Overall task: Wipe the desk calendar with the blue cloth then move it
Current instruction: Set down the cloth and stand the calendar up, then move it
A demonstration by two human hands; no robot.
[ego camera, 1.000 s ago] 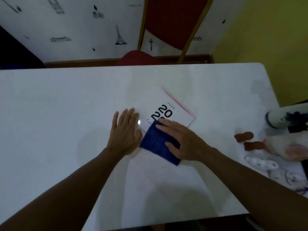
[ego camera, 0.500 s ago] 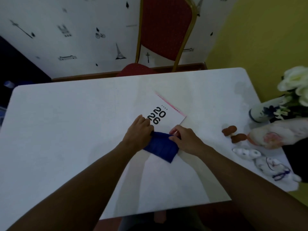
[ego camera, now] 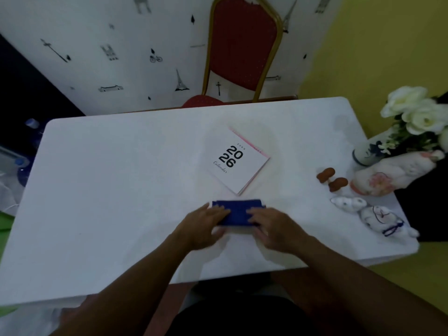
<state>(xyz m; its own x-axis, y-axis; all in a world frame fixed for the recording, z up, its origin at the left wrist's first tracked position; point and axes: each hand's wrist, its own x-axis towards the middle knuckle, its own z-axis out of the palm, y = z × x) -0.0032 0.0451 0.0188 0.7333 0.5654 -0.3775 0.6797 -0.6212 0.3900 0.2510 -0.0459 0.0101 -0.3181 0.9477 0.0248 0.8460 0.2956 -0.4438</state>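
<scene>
The white desk calendar [ego camera: 238, 163], printed "2026", lies flat and turned diagonally on the white table [ego camera: 109, 190], right of centre. Just in front of its near corner sits the blue cloth [ego camera: 238, 210], folded into a short band. My left hand [ego camera: 203, 226] grips the cloth's left end and my right hand [ego camera: 274, 227] grips its right end. Both hands are blurred. Neither hand touches the calendar.
At the table's right edge stand a vase with white flowers [ego camera: 417, 117], a white ceramic bird [ego camera: 392, 175], two brown mushroom figures [ego camera: 332, 179] and small white figurines [ego camera: 371, 214]. A red chair [ego camera: 242, 49] is behind the far edge.
Both hands pulled the blue cloth off the calendar toward me and folded it narrower. The calendar's whole cover now shows. The camera has drawn back, showing more of the table.
</scene>
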